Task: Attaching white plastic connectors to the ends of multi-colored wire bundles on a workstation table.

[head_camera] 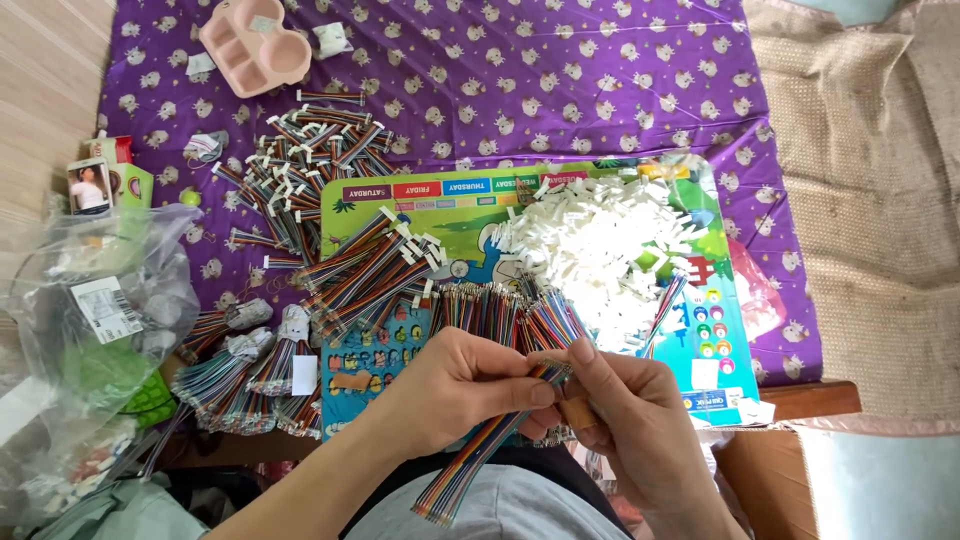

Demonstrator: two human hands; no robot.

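Note:
My left hand (462, 385) and my right hand (625, 415) meet at the bottom centre, both pinching one flat rainbow ribbon cable (478, 455) that hangs down toward my lap. Fingertips of both hands close on its upper end near the wire tips. Just beyond them lies a row of loose ribbon cables (500, 305) on a colourful children's board (705, 330). A heap of small white plastic connectors (605, 245) covers the board's right half.
Finished cables with white connectors are piled at upper left (300, 160) and on the board's left (370, 265). Bundled cables (245, 375) lie at left beside clear plastic bags (90, 330). A pink sectioned tray (255, 45) sits on the purple patterned cloth (560, 90).

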